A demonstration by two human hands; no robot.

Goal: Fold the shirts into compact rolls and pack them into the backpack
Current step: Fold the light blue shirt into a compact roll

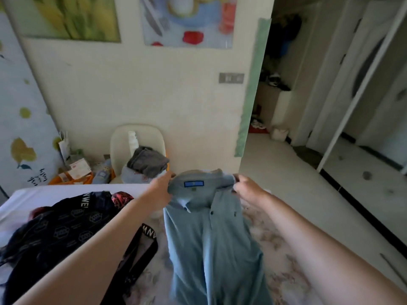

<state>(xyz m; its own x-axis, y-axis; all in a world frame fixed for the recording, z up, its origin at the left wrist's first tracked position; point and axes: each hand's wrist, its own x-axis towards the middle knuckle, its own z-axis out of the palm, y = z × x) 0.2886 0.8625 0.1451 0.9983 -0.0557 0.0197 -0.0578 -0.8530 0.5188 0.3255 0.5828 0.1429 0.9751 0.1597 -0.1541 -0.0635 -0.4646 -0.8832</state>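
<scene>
Bed edge (72, 187) | left hand (161, 187), right hand (247, 187) pinch shirt (209, 238) | open floor (308, 183) right

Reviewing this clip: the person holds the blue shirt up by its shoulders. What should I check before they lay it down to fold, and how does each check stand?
1. Left hand pinches one shoulder of the blue shirt: ok.
2. Right hand grips the other shoulder: ok.
3. Shirt hangs full length, button front towards the camera, no twist: ok.
4. Backpack lies close by on the bed, to the person's left: ok.
5. Backpack opening ready to take a roll: cannot tell.
6. Enough bare bed for the shirt to lie flat: cannot tell.
</scene>
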